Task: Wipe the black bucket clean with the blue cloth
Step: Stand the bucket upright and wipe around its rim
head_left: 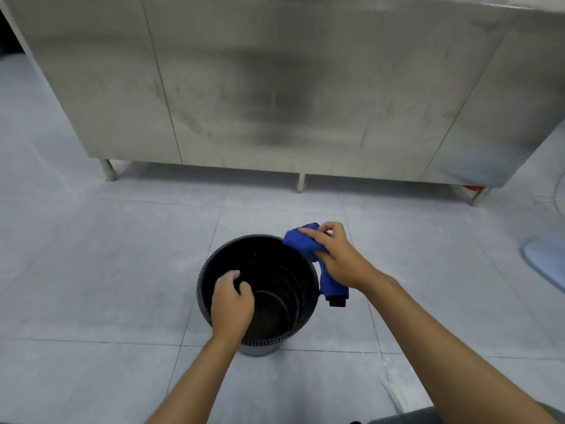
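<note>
Right hand (336, 258) clutches one blue cloth (302, 241) against the far right rim of one black bucket (275, 270) standing on the floor (107, 270); left hand (232, 304) grips its near rim.

Both bare forearms reach forward and down toward the black bucket (260, 289). The left hand (232, 304) curls over the bucket's near-left rim, knuckles up, fingers hooked inside the opening and thumb alongside. The right hand (336, 255) sits at the bucket's far-right rim, palm down, wrist slightly bent, fingers closed around the bunched blue cloth (305, 243) and pressing it against the rim. The right arm stretches further out than the left.
</note>
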